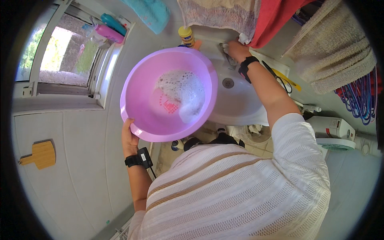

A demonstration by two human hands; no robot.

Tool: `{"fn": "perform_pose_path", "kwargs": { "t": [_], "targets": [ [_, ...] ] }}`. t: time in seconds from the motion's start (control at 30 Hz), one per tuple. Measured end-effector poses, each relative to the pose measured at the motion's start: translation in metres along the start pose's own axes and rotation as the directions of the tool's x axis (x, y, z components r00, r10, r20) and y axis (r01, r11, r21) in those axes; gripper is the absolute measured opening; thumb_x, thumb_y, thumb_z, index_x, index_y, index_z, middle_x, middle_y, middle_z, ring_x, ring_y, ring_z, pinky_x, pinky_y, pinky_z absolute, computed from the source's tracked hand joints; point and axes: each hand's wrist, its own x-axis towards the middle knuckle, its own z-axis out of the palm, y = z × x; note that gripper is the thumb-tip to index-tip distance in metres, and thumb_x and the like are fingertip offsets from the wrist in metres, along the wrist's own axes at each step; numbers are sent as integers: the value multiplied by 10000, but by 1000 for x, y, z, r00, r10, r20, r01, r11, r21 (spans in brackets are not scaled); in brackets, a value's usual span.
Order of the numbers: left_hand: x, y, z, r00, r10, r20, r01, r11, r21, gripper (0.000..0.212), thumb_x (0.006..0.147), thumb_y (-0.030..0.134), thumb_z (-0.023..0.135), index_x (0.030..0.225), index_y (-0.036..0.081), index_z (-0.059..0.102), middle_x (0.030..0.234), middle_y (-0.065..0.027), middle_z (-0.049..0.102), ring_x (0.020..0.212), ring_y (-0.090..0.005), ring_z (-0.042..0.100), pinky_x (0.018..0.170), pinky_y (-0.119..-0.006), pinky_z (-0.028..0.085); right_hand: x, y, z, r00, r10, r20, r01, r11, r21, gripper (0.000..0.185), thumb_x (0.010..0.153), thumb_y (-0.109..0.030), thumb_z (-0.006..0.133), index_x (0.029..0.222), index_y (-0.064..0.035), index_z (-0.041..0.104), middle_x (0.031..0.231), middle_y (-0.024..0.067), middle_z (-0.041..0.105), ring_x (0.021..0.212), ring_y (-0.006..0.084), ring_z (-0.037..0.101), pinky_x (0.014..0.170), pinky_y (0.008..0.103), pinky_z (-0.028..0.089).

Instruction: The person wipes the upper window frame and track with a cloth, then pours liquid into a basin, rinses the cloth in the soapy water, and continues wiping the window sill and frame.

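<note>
A pink-purple plastic basin (141, 90) with white suds (187, 90) inside is tilted at the left side of a white sink (237, 105). My left hand (130, 136) grips the basin's near left rim, thumb on top and fingers beneath. At the back of the sink, my right hand (238, 51) is at the metal faucet (228, 57); whether its fingers are closed on the faucet cannot be told. The sink's drain (228, 83) shows to the right of the basin.
Towels (333, 48) hang above the sink. Yellow-lidded jars (186, 35) stand behind the basin. Black-handled scissors (277, 76) lie on the sink's right ledge. Bottles (109, 33) stand on the windowsill at left. A wooden cutting board (44, 155) hangs on the left wall. A toilet (336, 144) is at right.
</note>
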Motion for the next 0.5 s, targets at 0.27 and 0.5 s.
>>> {"fn": "perform_pose_path", "kwargs": {
  "t": [0.27, 0.5],
  "targets": [
    [0, -6, -3, 999, -46, 5, 46, 998, -53, 488, 727, 174, 572, 1148, -39, 451, 1060, -132, 550, 966, -253, 541, 868, -357, 436, 18, -9, 0, 986, -7, 167, 40, 981, -191, 248, 722, -105, 530, 915, -4, 648, 927, 214, 626, 873, 346, 616, 763, 408, 486],
    [4, -8, -6, 998, -56, 26, 58, 996, -69, 489, 721, 172, 570, 1146, -33, 445, 1061, -127, 539, 979, -251, 530, 869, -353, 428, 15, -6, -3, 972, 39, 233, 0, 986, -166, 310, 768, -187, 507, 1008, -29, 623, 991, 201, 613, 929, 328, 601, 798, 396, 473]
  ]
}}
